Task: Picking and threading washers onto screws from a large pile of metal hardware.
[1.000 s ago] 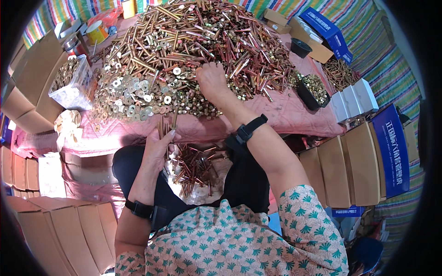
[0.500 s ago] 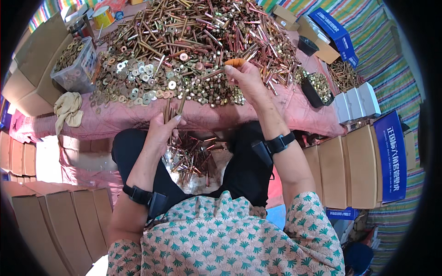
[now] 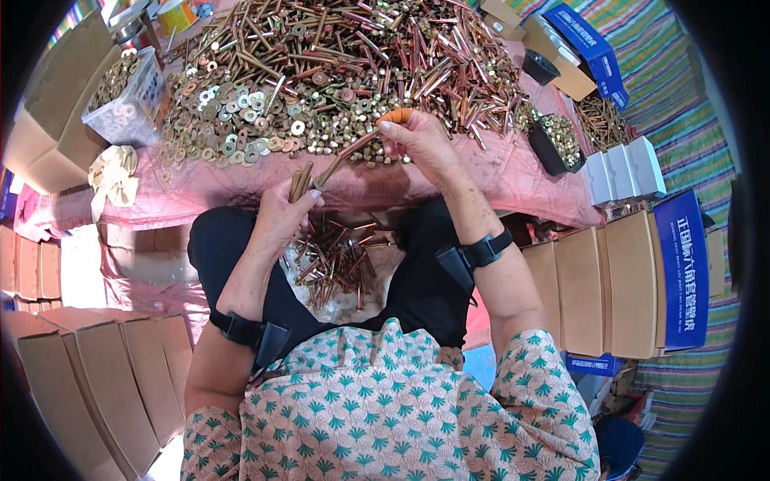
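My left hand (image 3: 282,212) is closed around several brass-coloured bolts (image 3: 301,180), one of which, a long bolt (image 3: 327,175), leans out toward the right. Wearing an orange cover on a fingertip, my right hand (image 3: 425,146) pinches a reddish metal tube (image 3: 358,146) between thumb and forefinger. The tube slants down to the left, and its lower end meets the leaning bolt's upper end; whether the bolt is inside it I cannot tell. Just beyond both hands lie loose nuts (image 3: 329,136), flat washers (image 3: 241,104) and a big heap of metal tubes (image 3: 361,48).
A pink cloth (image 3: 192,188) covers the work surface. Left stand a clear plastic bin (image 3: 128,116) of washers and a beige rag (image 3: 114,176). Right are a black tray (image 3: 553,152) of nuts and cardboard boxes (image 3: 626,289). More metal pieces (image 3: 333,268) lie between my knees.
My right hand has come down and left with the tube, so its end now meets the bolt leaning from my left hand. That bolt has tilted further to the right.
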Action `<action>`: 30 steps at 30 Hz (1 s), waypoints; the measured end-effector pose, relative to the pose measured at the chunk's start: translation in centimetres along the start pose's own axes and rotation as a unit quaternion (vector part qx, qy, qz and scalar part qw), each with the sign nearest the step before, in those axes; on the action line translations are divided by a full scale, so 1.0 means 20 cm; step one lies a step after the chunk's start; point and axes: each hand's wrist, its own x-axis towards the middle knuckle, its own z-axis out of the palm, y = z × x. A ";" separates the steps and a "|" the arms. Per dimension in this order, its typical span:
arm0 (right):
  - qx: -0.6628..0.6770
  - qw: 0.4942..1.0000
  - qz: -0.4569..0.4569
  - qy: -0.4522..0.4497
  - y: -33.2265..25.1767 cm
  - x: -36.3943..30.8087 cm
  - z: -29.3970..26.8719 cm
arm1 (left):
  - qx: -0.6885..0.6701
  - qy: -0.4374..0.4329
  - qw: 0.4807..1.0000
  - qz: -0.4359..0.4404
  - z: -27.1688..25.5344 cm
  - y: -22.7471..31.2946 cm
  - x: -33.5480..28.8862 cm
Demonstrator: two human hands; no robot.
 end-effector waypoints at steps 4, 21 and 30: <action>-0.026 0.998 0.051 -0.035 0.00 0.01 -0.01 | 0.098 -0.001 0.988 0.121 -0.02 -0.08 0.03; -0.102 0.991 0.028 -0.078 0.14 0.08 0.35 | -0.223 0.100 0.969 -0.044 -0.07 0.01 -0.02; -0.576 0.727 -0.374 -0.001 0.25 0.16 0.50 | -0.269 0.164 0.949 -0.033 -0.16 -0.02 0.00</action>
